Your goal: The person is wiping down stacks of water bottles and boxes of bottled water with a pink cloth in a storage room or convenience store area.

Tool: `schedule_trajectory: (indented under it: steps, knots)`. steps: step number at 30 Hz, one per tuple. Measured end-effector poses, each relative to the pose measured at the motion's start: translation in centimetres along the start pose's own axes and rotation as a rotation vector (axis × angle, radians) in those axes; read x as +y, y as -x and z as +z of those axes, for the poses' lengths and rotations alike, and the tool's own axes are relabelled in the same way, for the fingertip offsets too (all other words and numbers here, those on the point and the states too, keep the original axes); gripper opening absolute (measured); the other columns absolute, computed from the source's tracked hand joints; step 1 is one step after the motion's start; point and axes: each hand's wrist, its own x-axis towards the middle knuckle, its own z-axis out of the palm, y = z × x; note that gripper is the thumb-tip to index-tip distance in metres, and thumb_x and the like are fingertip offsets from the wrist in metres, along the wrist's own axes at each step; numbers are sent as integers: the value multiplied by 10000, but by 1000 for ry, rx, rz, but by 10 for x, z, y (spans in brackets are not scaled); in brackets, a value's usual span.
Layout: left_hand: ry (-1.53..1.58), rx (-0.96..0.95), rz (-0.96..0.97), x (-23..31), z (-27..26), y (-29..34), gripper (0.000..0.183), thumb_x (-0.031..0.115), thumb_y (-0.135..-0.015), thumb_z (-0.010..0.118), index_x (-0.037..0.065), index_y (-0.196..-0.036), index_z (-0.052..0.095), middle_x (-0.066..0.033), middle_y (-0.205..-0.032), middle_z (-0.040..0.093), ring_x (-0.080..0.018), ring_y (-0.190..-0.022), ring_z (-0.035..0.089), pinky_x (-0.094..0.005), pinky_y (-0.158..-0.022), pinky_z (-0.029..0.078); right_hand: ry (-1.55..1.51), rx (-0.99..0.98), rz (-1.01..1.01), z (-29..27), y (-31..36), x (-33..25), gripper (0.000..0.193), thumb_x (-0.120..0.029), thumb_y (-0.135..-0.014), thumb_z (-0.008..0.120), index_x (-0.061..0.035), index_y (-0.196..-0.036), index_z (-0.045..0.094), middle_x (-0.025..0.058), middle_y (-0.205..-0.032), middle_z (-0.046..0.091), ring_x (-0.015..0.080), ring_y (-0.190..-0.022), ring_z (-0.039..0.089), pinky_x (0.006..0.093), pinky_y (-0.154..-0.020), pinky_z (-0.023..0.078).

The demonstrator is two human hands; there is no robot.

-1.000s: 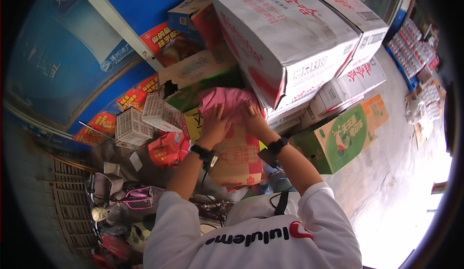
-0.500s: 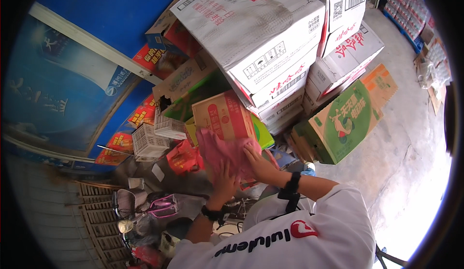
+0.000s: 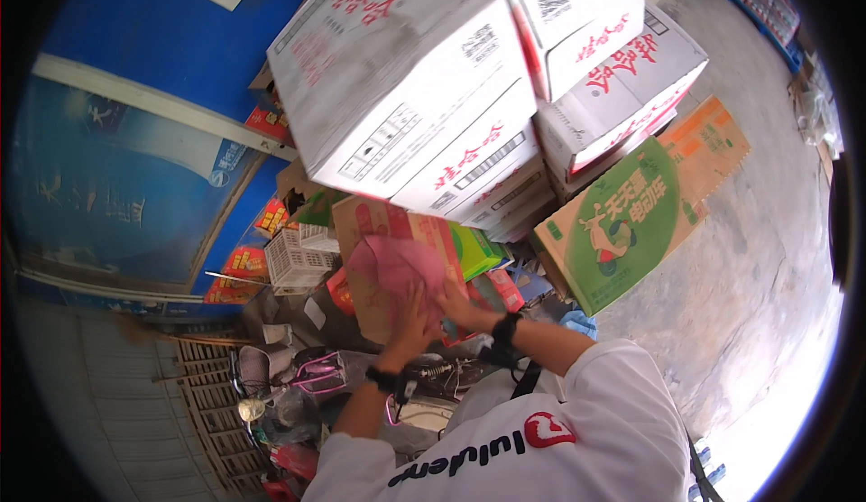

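Note:
A pink cloth (image 3: 386, 260) is spread and crumpled in front of a brown and red cardboard box (image 3: 350, 222). My left hand (image 3: 413, 329) holds its lower edge, fingers pointing up along the fabric. To the right, my right hand (image 3: 462, 309) grips the cloth's right side, its fingertips partly lost in the folds. The two hands are close together, with the cloth bunched between them. Whether the cloth touches the box behind it I cannot tell.
White cartons (image 3: 433, 96) are stacked high ahead. A flattened green and brown carton (image 3: 622, 231) leans at the right. White plastic baskets (image 3: 298, 257) stand left of the box. A parked bike with a pink frame part (image 3: 317, 371) is at lower left, beside a slatted wooden pallet (image 3: 203, 394).
My hands and the cloth have shifted slightly left and down, and the hands have drawn closer together. The view has turned, so the white cartons appear farther left.

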Motion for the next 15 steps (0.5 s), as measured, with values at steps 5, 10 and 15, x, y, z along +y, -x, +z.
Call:
schedule_trajectory:
  steps: [5, 10, 15]
  knots:
    - [77, -34, -46, 28, -15, 1, 500, 188, -782, 489, -60, -1197, 363, -246, -1351, 141, -426, -1242, 143, -464, -1004, 163, -74, -61, 194, 5, 12, -11, 466, -282, -794, 461, 76, -1085, 393, 270, -1099, 397, 349, -1083, 367, 366, -914, 286]
    - [87, 151, -51, -3, -32, -54, 483, 136, -824, 410, -47, -1253, 284, -252, -1338, 178, -406, -1242, 164, -443, -1005, 172, 99, 247, -170, 21, -75, -7, 424, -251, -814, 408, 75, -1086, 389, 311, -1091, 373, 432, -1023, 358, 434, -895, 286]
    - [113, 241, -160, -27, -43, -90, 497, 111, -828, 382, -18, -1288, 243, -222, -1336, 215, -370, -1233, 211, -422, -999, 201, 423, 86, -480, -1, -129, -17, 373, -143, -787, 416, 1, -1130, 400, 348, -1154, 330, 509, -1072, 298, 520, -922, 252]
